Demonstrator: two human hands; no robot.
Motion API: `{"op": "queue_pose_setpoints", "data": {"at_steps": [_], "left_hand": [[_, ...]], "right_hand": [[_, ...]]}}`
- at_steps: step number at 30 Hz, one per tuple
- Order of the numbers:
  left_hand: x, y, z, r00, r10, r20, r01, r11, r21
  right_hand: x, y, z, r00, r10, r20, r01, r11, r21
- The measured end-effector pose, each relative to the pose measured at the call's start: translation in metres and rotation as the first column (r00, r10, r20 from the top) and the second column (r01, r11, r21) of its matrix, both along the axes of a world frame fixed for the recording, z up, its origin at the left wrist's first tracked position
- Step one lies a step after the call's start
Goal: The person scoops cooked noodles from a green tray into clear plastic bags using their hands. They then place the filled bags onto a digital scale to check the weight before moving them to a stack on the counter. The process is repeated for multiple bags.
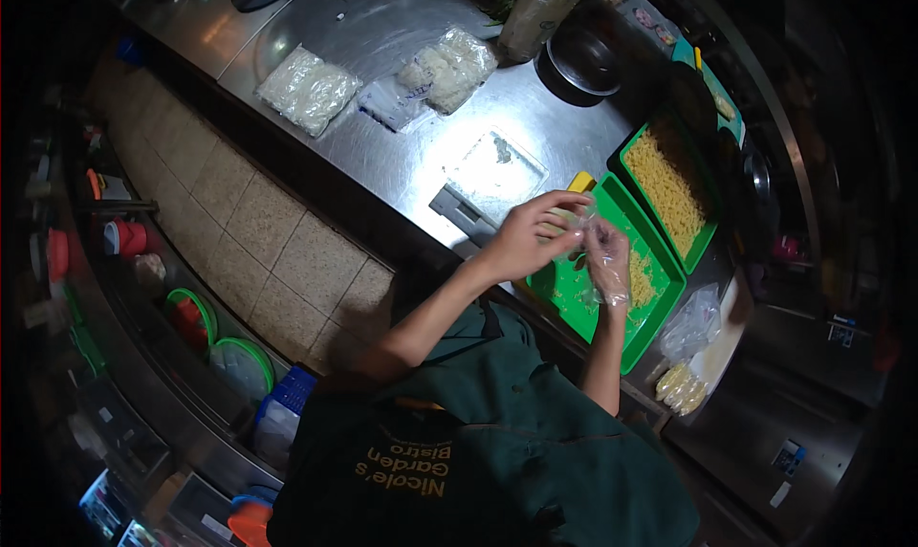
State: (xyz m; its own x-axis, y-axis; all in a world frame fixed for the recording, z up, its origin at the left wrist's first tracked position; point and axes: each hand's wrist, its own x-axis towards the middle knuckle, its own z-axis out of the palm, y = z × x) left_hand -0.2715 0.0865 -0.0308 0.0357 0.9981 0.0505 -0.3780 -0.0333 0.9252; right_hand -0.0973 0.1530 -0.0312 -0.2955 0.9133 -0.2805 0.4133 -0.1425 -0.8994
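My left hand (534,235) is bare, and its fingertips pinch thin clear plastic at the fingers of my right hand (607,260). A clear plastic glove (608,278) covers the right hand down to the wrist, loose at its cuff. The right fingertips are partly hidden behind plastic and the left fingers. Both hands are above a green tray (649,321) with scattered yellow shreds and a small heap of shreds (643,280). Left of the hands, a digital scale (498,170) with a pale square platform stands on the steel table (387,167).
A second green tray (690,260) holds many yellow shreds (663,188). Filled clear plastic bags (308,88) (452,70) lie farther back near a dark bowl (582,63). On the right are a crumpled bag (692,325) and a wrapped pale bundle (680,389). Tiled floor (287,238) borders the table.
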Motion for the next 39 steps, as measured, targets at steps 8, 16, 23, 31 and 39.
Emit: {"op": "queue_pose_setpoints", "data": {"at_steps": [8,16,23,31,39], "left_hand": [[-0.085,-0.064,-0.045,0.953,0.263,-0.154,-0.297,0.914,-0.277],[-0.14,-0.128,-0.084,0.829,0.534,-0.167,-0.556,0.755,-0.346],[-0.136,-0.158,-0.11,0.817,0.56,-0.136,-0.533,0.643,-0.55],[-0.114,-0.125,-0.106,0.9,0.427,-0.091,-0.404,0.734,-0.546],[-0.134,-0.127,-0.109,0.89,0.446,-0.1,-0.422,0.717,-0.556]], "right_hand": [[-0.074,0.013,0.108,0.996,-0.052,-0.073,0.071,0.956,0.284],[-0.081,0.046,0.019,0.987,-0.078,-0.137,0.093,0.99,0.108],[-0.109,0.043,0.003,0.999,0.04,-0.023,-0.038,0.996,0.075],[-0.118,0.03,0.024,0.961,0.22,0.17,-0.248,0.955,0.164],[-0.086,0.015,0.038,0.994,0.11,0.013,-0.11,0.963,0.247]]}}
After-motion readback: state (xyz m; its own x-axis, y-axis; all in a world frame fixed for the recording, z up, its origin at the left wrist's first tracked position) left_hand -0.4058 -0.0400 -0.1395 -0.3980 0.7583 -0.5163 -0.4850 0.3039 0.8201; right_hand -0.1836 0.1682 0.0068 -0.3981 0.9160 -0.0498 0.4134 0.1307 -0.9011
